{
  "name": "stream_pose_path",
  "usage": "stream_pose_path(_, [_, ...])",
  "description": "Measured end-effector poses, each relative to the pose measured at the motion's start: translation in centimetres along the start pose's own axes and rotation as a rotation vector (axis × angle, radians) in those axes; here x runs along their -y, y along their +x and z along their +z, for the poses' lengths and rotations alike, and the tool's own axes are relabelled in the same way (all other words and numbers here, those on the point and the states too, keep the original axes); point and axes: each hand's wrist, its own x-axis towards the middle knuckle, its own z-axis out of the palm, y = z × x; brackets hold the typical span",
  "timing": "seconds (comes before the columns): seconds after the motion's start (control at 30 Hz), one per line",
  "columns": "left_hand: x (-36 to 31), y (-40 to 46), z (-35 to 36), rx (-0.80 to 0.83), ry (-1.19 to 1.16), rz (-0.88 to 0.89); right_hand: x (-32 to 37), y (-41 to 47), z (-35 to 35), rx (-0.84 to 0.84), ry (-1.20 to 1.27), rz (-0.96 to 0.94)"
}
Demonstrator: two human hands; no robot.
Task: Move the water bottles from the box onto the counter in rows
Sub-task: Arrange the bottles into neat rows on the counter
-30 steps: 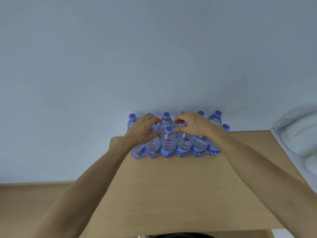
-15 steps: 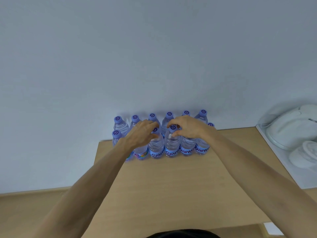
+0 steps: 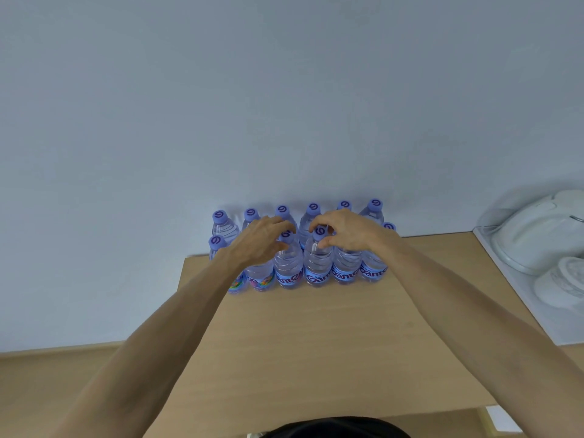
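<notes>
Right hand [image 3: 346, 230] arched over the front row, thumb and fingertips [image 3: 322, 245] pinched around the purple cap of one front-row bottle [image 3: 317, 265]; grip closed on its neck. Left hand [image 3: 259, 240] likewise curled, thumb and index closing on the cap and neck of the neighbouring bottle [image 3: 287, 263] just to its left; contact looks made, the cap partly hidden by the fingers. Both bottles upright, touching each other, bases on the wooden counter [image 3: 316, 343]. Around them stand the other water bottles [image 3: 374, 213] in two rows against the pale wall [image 3: 284, 105]: six caps visible in the back row, the front row partly covered by the hands. White appliance [image 3: 543, 235] on a white surface at far right, well apart from the bottles.
</notes>
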Motion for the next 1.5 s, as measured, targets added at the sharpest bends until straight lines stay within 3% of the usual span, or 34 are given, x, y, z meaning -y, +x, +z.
stream_pose_path(0.23, [-1.1, 0.6, 0.5, -0.031, 0.140, -0.159, 0.3, -0.1, 0.2, -0.030, 0.016, 0.013])
stream_pose_path(0.53, [0.2, 0.4, 0.4, -0.011, 0.012, 0.049, 0.2, -0.2, 0.5, -0.060, 0.016, 0.012])
stream_pose_path(0.8, [0.2, -0.2, 0.7, -0.054, 0.021, -0.100, 0.3, -0.3, 0.6, -0.060, 0.035, 0.018])
stream_pose_path(1.03, [0.0, -0.4, 0.6, -0.039, -0.099, -0.080, 0.4, -0.2, 0.5, -0.059, 0.024, 0.014])
stream_pose_path(1.5, [-0.1, 0.1, 0.8, -0.044, -0.051, -0.101, 0.5, -0.1, 0.5, -0.041, 0.005, 0.015])
